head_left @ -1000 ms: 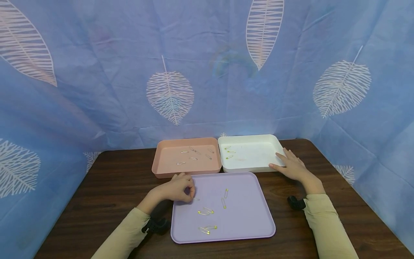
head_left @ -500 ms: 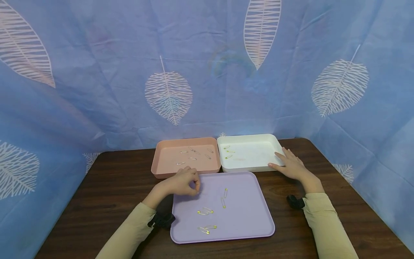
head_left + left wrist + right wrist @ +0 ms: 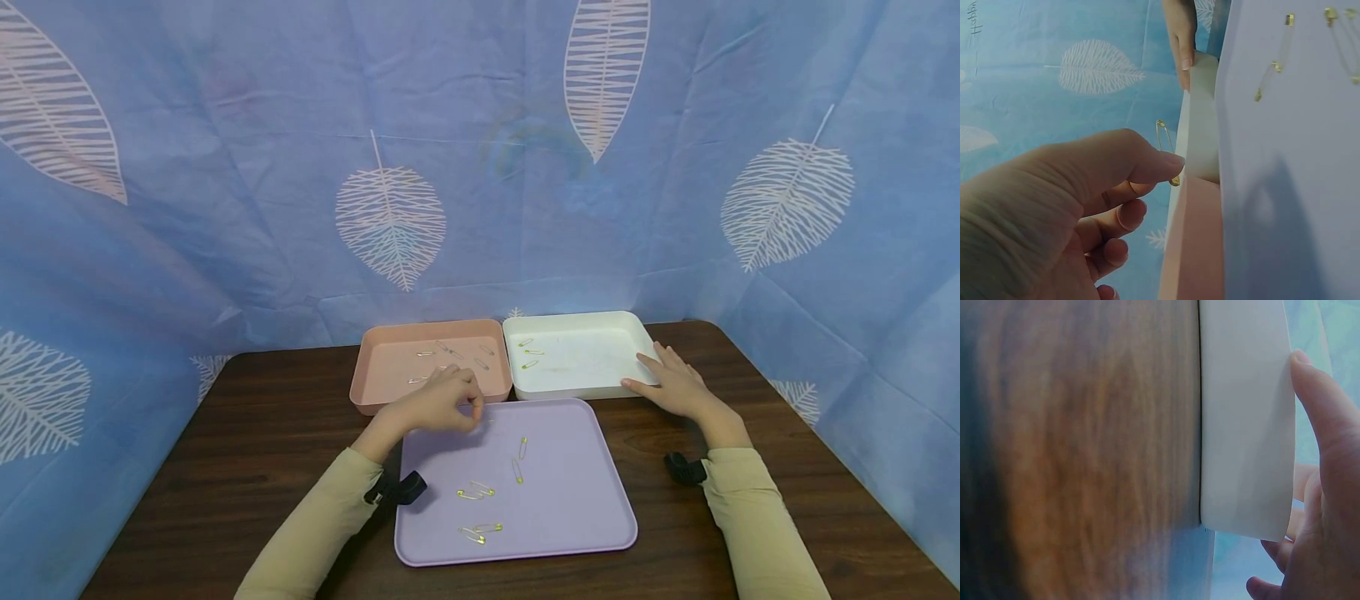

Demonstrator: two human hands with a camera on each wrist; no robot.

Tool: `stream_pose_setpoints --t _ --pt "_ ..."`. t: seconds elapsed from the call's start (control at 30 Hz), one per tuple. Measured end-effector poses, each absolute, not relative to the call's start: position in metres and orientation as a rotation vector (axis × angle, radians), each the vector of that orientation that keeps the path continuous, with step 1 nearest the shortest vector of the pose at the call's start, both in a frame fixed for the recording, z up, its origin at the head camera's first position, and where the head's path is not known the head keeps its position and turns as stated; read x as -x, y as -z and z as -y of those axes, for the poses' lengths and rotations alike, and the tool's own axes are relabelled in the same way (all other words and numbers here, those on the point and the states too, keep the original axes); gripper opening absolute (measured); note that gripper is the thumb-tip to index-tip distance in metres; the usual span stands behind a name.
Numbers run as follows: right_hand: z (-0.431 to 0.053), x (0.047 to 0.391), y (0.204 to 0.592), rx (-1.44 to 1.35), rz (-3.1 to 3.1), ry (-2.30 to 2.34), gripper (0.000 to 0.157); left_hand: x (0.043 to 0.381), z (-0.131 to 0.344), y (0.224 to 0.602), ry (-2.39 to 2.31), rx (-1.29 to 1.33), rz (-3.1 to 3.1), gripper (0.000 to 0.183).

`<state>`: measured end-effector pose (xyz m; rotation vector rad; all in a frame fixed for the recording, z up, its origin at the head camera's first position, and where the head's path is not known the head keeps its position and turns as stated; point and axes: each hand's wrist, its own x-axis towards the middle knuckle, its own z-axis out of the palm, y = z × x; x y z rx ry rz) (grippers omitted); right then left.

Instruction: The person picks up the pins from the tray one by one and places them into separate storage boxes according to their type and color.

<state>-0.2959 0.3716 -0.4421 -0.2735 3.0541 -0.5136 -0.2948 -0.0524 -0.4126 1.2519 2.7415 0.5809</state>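
Between thumb and index finger, my left hand (image 3: 442,402) pinches a gold-coloured safety pin (image 3: 1163,133); its other fingers are loosely bent. That hand is above the back left part of the lilac tray (image 3: 570,508), overlapping the front wall of the pink tray (image 3: 382,358) in the head view. Several yellow-headed safety pins (image 3: 517,472) lie scattered on the lilac tray. My right hand (image 3: 681,392) rests at the front right corner of the white tray (image 3: 592,354), thumb along its front rim and fingers spread. Three yellowish safety pins (image 3: 532,352) lie at that tray's left end.
Several silver safety pins (image 3: 482,363) lie in the pink tray, which stands side by side with the white one behind the lilac tray. All stand on a dark wooden table (image 3: 285,442). A blue leaf-print cloth (image 3: 487,208) hangs right behind the table.
My left hand has lifted a safety pin from the left side of the lilac tray and moved it right and toward the back. The right hand has stayed at the white tray.
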Motion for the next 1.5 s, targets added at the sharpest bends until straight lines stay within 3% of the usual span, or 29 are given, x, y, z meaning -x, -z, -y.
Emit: stream_pose_setpoints --t 0.27,0.6,1.03,1.5 --pt "-0.371 0.295 0.442 0.273 -3.044 0.526 0.087 0.308 0.036 0.407 -0.633 -1.212 -2.720 0.005" --pt "-0.371 0.294 0.440 0.274 -3.047 0.523 0.087 0.321 0.011 0.399 -0.584 -1.234 -2.800 0.014" --pt "-0.372 0.298 0.443 0.267 -3.065 0.494 0.087 0.336 -0.019 0.388 -0.631 -1.233 -2.801 0.011" --pt "-0.372 0.296 0.442 0.268 -3.057 0.516 0.086 0.354 -0.049 0.404 -0.642 -1.217 -2.913 0.004"
